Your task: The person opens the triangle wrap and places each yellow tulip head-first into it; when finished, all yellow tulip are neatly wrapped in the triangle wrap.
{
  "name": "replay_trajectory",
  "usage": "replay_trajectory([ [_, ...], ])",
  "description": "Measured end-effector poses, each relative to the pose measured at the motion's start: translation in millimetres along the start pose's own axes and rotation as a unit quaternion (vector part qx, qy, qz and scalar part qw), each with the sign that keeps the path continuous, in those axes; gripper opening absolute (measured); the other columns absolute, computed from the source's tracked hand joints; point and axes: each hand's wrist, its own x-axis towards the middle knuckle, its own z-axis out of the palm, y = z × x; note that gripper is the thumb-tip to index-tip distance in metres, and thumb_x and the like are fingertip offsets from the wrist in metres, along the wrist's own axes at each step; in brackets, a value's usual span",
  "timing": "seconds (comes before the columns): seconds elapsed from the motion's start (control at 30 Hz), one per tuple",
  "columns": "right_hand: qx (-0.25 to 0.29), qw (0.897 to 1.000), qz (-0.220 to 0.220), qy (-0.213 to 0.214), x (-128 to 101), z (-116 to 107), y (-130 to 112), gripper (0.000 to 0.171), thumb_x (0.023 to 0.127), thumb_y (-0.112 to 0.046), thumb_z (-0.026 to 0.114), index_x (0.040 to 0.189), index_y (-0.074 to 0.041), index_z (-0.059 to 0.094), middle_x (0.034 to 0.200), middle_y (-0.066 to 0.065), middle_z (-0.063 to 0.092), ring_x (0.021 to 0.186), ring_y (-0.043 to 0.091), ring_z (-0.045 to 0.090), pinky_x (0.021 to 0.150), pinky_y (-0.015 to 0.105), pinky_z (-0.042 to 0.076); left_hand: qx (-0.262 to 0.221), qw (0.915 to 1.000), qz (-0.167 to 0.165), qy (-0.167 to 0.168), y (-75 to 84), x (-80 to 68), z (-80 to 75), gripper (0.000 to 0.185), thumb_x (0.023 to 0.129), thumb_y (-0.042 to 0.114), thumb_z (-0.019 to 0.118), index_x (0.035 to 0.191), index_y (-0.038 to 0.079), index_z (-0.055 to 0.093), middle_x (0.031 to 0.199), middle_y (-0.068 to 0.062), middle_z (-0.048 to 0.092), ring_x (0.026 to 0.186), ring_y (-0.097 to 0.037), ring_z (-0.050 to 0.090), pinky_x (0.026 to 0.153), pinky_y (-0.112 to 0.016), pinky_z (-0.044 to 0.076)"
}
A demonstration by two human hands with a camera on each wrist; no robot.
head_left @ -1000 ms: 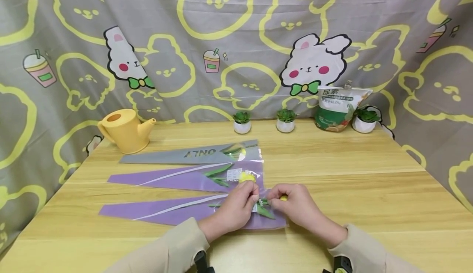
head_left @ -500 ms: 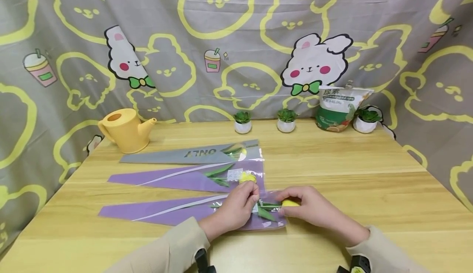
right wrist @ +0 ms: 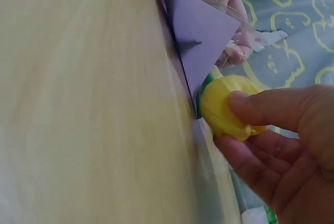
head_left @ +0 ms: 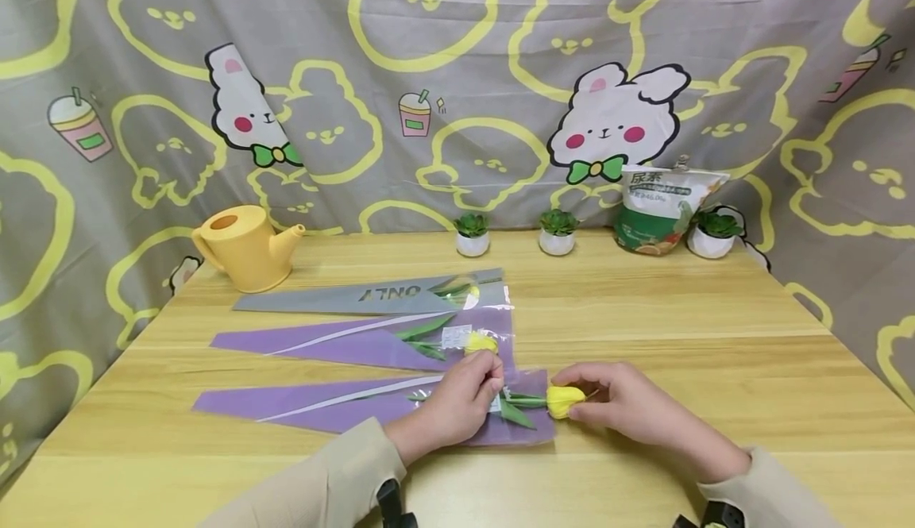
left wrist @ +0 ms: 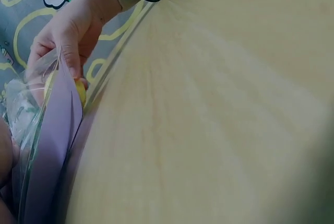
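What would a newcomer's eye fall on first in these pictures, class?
The yellow tulip, pinched by the right hand at the open end of the nearest purple sleeve, which the left hand holds at its mouth. Behind, a yellow watering can stands at the table's back left.

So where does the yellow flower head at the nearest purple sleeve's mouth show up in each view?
Head: yellow flower head, lower centre, pinched by the right hand.
Left wrist: only a yellow sliver at the left, under the far hand.
Right wrist: right of centre.
Shared landmark: the nearest purple sleeve.
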Motion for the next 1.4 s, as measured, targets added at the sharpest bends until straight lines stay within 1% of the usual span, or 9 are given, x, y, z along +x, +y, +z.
replay_trajectory([
  [0.1, -0.007, 1.000, -0.006, 0.012, 0, 1, -4, 0.028, 0.083, -0.018, 0.069, 0.108, -0.007, 0.066, 0.103, 0.006, 0.067, 0.086, 0.005, 0.059, 0.073, 0.023, 0.050, 0.008, 0.9999, 0.004, -0.005, 1.3, -0.4, -1.7, 0.017, 0.090, 0.004, 0.054, 0.078, 0.010, 0.043, 0.075, 0.005, 0.039, 0.073, -0.010, 0.041, 0.069, -0.022, 0.036],
  [0.27, -0.007, 0.999, -0.011, 0.033, 2, 6, -10, 0.027, 0.082, -0.019, 0.070, 0.106, -0.007, 0.067, 0.098, 0.005, 0.068, 0.081, 0.002, 0.058, 0.067, 0.023, 0.050, 0.015, 0.9997, 0.018, 0.000, 2.9, -0.4, -4.0, 0.017, 0.090, 0.004, 0.053, 0.077, 0.009, 0.043, 0.073, 0.004, 0.038, 0.073, -0.010, 0.041, 0.069, -0.022, 0.035],
  [0.47, 0.000, 0.999, -0.027, 0.048, 8, 16, -15, 0.022, 0.080, -0.017, 0.071, 0.101, -0.008, 0.069, 0.094, 0.004, 0.069, 0.075, 0.001, 0.058, 0.063, 0.023, 0.050, 0.020, 0.9997, 0.009, -0.005, 6.0, -0.4, -3.7, 0.016, 0.090, 0.005, 0.054, 0.079, 0.011, 0.044, 0.074, 0.006, 0.039, 0.073, -0.010, 0.041, 0.069, -0.022, 0.035],
  [0.6, -0.001, 0.999, -0.017, 0.046, 13, 25, -19, 0.023, 0.079, -0.016, 0.072, 0.101, -0.008, 0.070, 0.089, 0.002, 0.069, 0.071, 0.000, 0.055, 0.061, 0.023, 0.049, 0.019, 0.9997, 0.007, -0.014, 10.1, 0.0, -3.1, 0.014, 0.091, 0.007, 0.053, 0.081, 0.011, 0.045, 0.076, 0.005, 0.040, 0.074, -0.010, 0.042, 0.070, -0.022, 0.036],
  [0.77, -0.018, 0.998, -0.007, 0.060, 17, 33, -21, 0.025, 0.078, -0.017, 0.073, 0.102, -0.008, 0.070, 0.074, -0.007, 0.061, 0.065, 0.000, 0.049, 0.057, 0.021, 0.047, 0.010, 0.9999, -0.002, -0.013, 11.1, 0.0, -2.4, 0.015, 0.091, 0.006, 0.053, 0.080, 0.011, 0.044, 0.076, 0.005, 0.040, 0.074, -0.010, 0.042, 0.069, -0.021, 0.036],
  [0.93, -0.020, 0.997, -0.012, 0.074, 22, 37, -21, 0.023, 0.077, -0.016, 0.074, 0.100, -0.009, 0.070, 0.068, -0.009, 0.054, 0.061, 0.000, 0.046, 0.054, 0.021, 0.044, 0.005, 1.0000, 0.003, -0.007, 10.5, 0.5, -3.1, 0.015, 0.091, 0.005, 0.053, 0.079, 0.010, 0.044, 0.075, 0.005, 0.039, 0.073, -0.010, 0.041, 0.068, -0.021, 0.035],
  [1.1, -0.002, 0.997, -0.016, 0.082, 26, 40, -22, 0.023, 0.076, -0.013, 0.075, 0.097, -0.007, 0.070, 0.066, -0.007, 0.054, 0.060, 0.000, 0.045, 0.052, 0.020, 0.042, 0.007, 1.0000, 0.002, -0.005, 9.6, 0.1, -4.2, 0.015, 0.091, 0.005, 0.053, 0.080, 0.010, 0.045, 0.075, 0.005, 0.039, 0.072, -0.010, 0.041, 0.067, -0.021, 0.035],
  [1.2, 0.013, 0.996, -0.014, 0.082, 29, 42, -21, 0.023, 0.075, -0.013, 0.075, 0.096, -0.005, 0.070, 0.067, -0.005, 0.057, 0.060, 0.000, 0.045, 0.052, 0.020, 0.042, 0.006, 1.0000, -0.001, -0.004, 8.8, -0.3, -4.7, 0.014, 0.091, 0.005, 0.053, 0.080, 0.010, 0.045, 0.075, 0.005, 0.039, 0.071, -0.009, 0.041, 0.066, -0.020, 0.036],
  [1.4, 0.021, 0.997, -0.002, 0.075, 32, 44, -19, 0.022, 0.075, -0.013, 0.076, 0.095, -0.007, 0.071, 0.080, 0.000, 0.067, 0.062, 0.000, 0.050, 0.055, 0.020, 0.046, 0.005, 1.0000, 0.000, -0.004, 7.3, -1.1, -5.5, 0.014, 0.092, 0.005, 0.052, 0.081, 0.010, 0.045, 0.075, 0.005, 0.039, 0.070, -0.009, 0.040, 0.064, -0.020, 0.035],
])
